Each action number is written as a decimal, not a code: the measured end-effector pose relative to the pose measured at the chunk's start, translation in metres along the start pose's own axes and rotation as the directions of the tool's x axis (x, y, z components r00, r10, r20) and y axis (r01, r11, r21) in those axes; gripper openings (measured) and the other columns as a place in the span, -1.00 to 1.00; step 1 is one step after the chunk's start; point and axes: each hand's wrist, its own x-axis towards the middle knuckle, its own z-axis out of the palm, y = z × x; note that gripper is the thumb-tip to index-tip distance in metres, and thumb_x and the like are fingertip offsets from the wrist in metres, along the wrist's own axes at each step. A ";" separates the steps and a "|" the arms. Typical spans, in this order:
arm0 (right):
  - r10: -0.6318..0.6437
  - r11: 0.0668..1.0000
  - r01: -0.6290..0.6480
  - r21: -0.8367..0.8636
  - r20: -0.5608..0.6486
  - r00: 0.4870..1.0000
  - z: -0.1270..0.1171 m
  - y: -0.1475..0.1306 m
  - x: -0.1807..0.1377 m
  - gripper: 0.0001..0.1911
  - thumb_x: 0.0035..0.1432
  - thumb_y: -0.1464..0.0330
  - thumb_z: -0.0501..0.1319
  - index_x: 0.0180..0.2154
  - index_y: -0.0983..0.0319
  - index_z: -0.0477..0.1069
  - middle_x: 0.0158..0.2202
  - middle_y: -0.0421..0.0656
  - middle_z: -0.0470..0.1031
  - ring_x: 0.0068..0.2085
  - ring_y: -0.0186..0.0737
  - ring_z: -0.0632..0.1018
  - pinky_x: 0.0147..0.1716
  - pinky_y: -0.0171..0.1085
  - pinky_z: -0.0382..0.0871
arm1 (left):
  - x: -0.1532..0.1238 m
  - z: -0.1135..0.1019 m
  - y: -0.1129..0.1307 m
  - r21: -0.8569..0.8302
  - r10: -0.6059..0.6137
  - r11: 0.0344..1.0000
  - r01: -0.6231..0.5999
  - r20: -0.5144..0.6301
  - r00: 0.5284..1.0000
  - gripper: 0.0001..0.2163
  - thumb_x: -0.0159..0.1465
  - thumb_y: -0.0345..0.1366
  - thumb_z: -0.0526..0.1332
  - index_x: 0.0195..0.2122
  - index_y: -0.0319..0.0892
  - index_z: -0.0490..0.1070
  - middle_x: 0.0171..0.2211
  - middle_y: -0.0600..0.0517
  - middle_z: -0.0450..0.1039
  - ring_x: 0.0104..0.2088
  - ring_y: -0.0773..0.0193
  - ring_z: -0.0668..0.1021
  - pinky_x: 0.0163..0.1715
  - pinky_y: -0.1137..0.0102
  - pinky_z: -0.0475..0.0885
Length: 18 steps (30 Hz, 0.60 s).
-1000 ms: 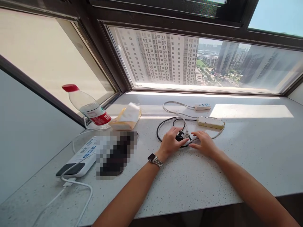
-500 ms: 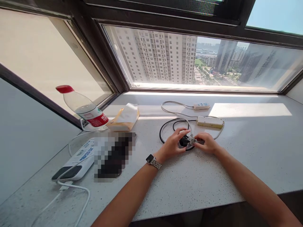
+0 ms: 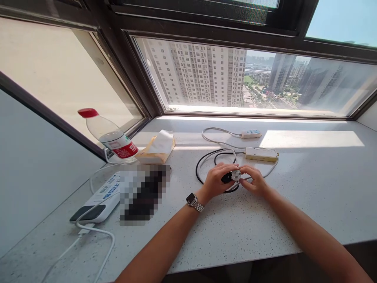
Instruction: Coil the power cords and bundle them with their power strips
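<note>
Head view, left to right along one speckled white counter (image 3: 224,239). First, one white device (image 3: 98,202), lying flat, with blue lettering and a dark end; white cable (image 3: 113,240) around it in several strands, number of separate cables impossible to tell. Just behind, one clear bottle (image 3: 116,139) with one red cap and one red label, partly filled. To the right, one dark thing (image 3: 144,196) under a pixelated patch, too blurred to identify. Beside the bottle, one tissue pack (image 3: 157,148), white tissue showing at the top.

Farther right, black cable (image 3: 196,168) in loops and pale cable (image 3: 216,128) beyond it. Then one left hand (image 3: 216,180), one watch (image 3: 191,199) at the wrist; thumb and forefinger curled round one black plug (image 3: 226,178), fingertips reaching the edge of one white plug (image 3: 236,175). Two plugs in all, side by side between both hands, the white one on the right with its round face toward the camera. One right hand (image 3: 255,181), thumb and forefinger pinching the white plug's right side. Behind the hands, two socket blocks: one small block (image 3: 251,134) near the window, one larger block (image 3: 261,154) nearer.
</note>
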 end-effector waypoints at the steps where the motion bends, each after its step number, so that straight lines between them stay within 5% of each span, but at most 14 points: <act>1: 0.014 0.999 -0.016 -0.043 -0.054 0.998 0.001 -0.001 0.000 -0.86 0.14 0.31 0.12 -0.25 0.18 0.37 -0.23 -0.04 0.49 -0.17 -0.09 0.50 -0.14 -0.12 0.41 | 0.001 -0.001 0.004 -0.050 -0.027 0.998 0.023 -0.070 0.997 -0.76 0.18 -0.31 0.27 -0.10 -0.12 0.47 -0.07 -0.10 0.58 -0.12 0.14 0.60 -0.09 0.23 0.49; 6: 0.062 0.979 -0.122 -0.166 -0.327 0.943 0.004 -0.012 0.028 -0.37 0.02 0.13 0.29 0.09 0.23 0.23 0.14 0.13 0.30 0.19 0.14 0.30 0.17 0.12 0.18 | 0.035 -0.032 0.034 -0.484 -0.217 0.875 0.031 -0.334 0.917 -0.80 0.09 -0.37 0.33 -0.23 -0.17 0.44 -0.23 -0.05 0.62 -0.16 0.12 0.64 -0.14 0.25 0.54; 8: 0.107 0.992 -0.124 -0.021 -0.367 0.924 0.005 -0.021 0.057 -0.22 -0.05 0.08 0.34 0.14 0.24 0.17 0.19 0.13 0.25 0.24 0.14 0.25 0.21 0.12 0.13 | 0.065 -0.055 0.055 -0.623 -0.246 0.782 -0.006 -0.318 0.916 -0.82 0.04 -0.39 0.35 -0.33 -0.20 0.42 -0.33 -0.01 0.61 -0.24 0.12 0.65 -0.30 0.34 0.56; 10: 0.236 0.953 -0.133 0.274 -0.387 0.892 0.004 -0.032 0.090 -0.36 -0.01 0.07 0.30 0.04 0.23 0.24 0.05 0.05 0.38 0.12 0.04 0.39 0.16 0.06 0.23 | 0.100 -0.082 0.084 -0.689 -0.291 0.724 -0.034 -0.350 0.891 -0.86 0.05 -0.44 0.31 -0.35 -0.24 0.40 -0.33 -0.02 0.59 -0.29 0.16 0.65 -0.48 0.48 0.49; 12: 0.367 0.776 -0.173 0.607 -0.211 0.906 0.003 -0.044 0.119 -0.59 0.03 0.10 0.25 -0.15 0.21 0.31 -0.22 -0.09 0.46 -0.13 -0.12 0.50 0.03 -0.02 0.36 | 0.133 -0.111 0.118 -0.729 -0.384 0.685 -0.019 -0.383 0.840 -0.98 0.17 -0.47 0.16 -0.37 -0.29 0.37 -0.36 0.01 0.56 -0.37 0.25 0.64 -0.59 0.61 0.38; 13: 0.373 0.662 -0.213 0.718 -0.069 0.925 0.004 -0.051 0.130 -0.66 0.02 0.14 0.25 -0.23 0.21 0.33 -0.32 -0.16 0.43 -0.23 -0.19 0.51 -0.02 -0.07 0.40 | 0.147 -0.124 0.136 -0.737 -0.407 0.675 -0.031 -0.406 0.818 -0.87 0.25 -0.46 0.05 -0.33 -0.33 0.38 -0.36 0.05 0.53 -0.36 0.29 0.65 -0.58 0.66 0.34; 15: 0.291 0.494 -0.297 0.817 0.167 0.942 0.008 -0.066 0.144 -0.74 -0.05 0.23 0.30 -0.33 0.20 0.33 -0.39 -0.24 0.39 -0.31 -0.29 0.48 -0.09 -0.16 0.42 | 0.172 -0.149 0.168 -0.746 -0.392 0.654 -0.126 -0.477 0.787 -0.57 0.35 -0.40 -0.28 -0.16 -0.44 0.37 -0.36 0.15 0.42 -0.31 0.35 0.64 -0.49 0.69 0.29; 18: 0.165 0.363 -0.329 0.872 0.287 0.943 0.021 -0.093 0.145 -0.74 -0.07 0.28 0.35 -0.38 0.19 0.31 -0.34 -0.25 0.42 -0.29 -0.32 0.48 -0.13 -0.24 0.42 | 0.198 -0.184 0.192 -0.791 -0.433 0.558 -0.250 -0.535 0.725 -0.30 0.22 -0.43 -0.61 0.03 -0.55 0.24 -0.27 0.16 0.31 -0.22 0.39 0.60 -0.40 0.66 0.23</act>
